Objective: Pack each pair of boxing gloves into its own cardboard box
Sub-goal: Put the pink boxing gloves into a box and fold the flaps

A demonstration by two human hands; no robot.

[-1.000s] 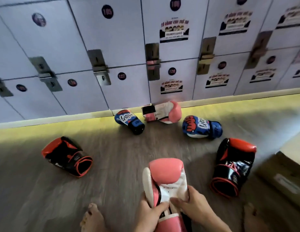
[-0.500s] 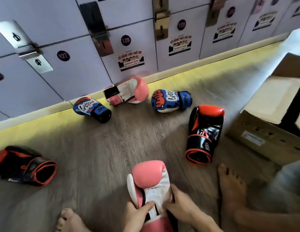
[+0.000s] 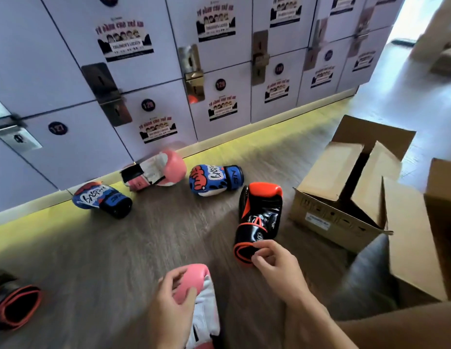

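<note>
Boxing gloves are scattered over a wooden floor [image 3: 144, 248] in front of a wall of lockers [image 3: 68, 71], and none is seen inside a container. A pink glove [image 3: 194, 278] is grasped at its padded end by the left hand [image 3: 174, 306], with the thumb pressed on the pink padding and the white palm side turned towards the right. The right hand [image 3: 277, 265] is held at the cuff of a black and orange glove [image 3: 259, 212], which lies on the floor with its padded end pointing to the lockers. Its curled fingers touch the orange rim, but whether the cuff is actually gripped cannot be told.

A second pink glove [image 3: 156, 170] is leaned at the foot of the lockers, between one blue glove [image 3: 212, 180] and a second blue glove [image 3: 101, 199]. A second black and orange glove [image 3: 13, 301] is cut off by the left edge.

An open cardboard box [image 3: 340, 207] is set just right of the black and orange glove. Two flaps are folded partly over its opening, and only a dark gap is shown between them, so its contents cannot be made out. A second box [image 3: 416, 248] is stood just beside it, its inside equally dark.
</note>
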